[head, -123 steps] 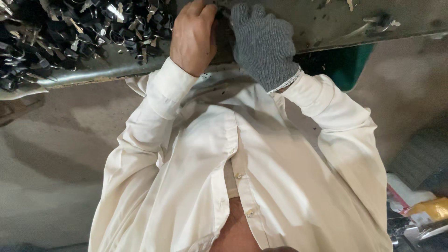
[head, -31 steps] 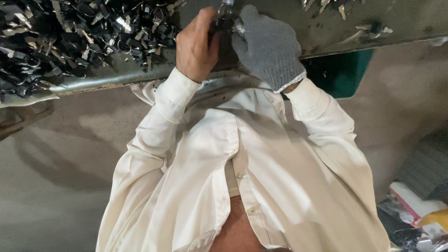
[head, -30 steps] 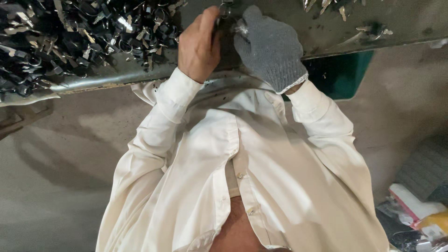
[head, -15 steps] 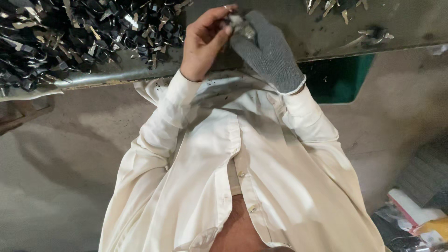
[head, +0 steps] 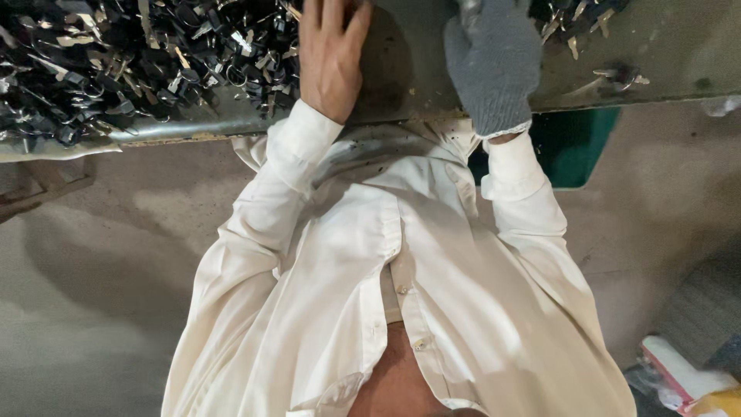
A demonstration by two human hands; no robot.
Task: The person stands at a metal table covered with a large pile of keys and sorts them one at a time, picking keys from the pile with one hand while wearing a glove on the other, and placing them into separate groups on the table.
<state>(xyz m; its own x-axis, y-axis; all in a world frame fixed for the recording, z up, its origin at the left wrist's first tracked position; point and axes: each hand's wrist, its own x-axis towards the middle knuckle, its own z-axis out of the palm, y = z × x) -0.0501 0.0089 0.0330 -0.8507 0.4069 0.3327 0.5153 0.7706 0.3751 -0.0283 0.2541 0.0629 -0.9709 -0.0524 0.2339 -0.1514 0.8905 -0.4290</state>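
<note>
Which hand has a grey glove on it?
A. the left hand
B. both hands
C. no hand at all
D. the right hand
D: the right hand wears a grey knitted glove, while the left hand is bare, resting on the bench beside the pile of small dark metal parts.

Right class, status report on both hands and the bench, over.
Left hand bare, flat beside the pile of small metal parts. Right hand gloved, fingertips out of frame. Grip unclear. Nothing between them.

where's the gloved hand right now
In the head view, the gloved right hand rests on the metal table top right of centre, between the bare left hand and scattered metal pieces.
</note>
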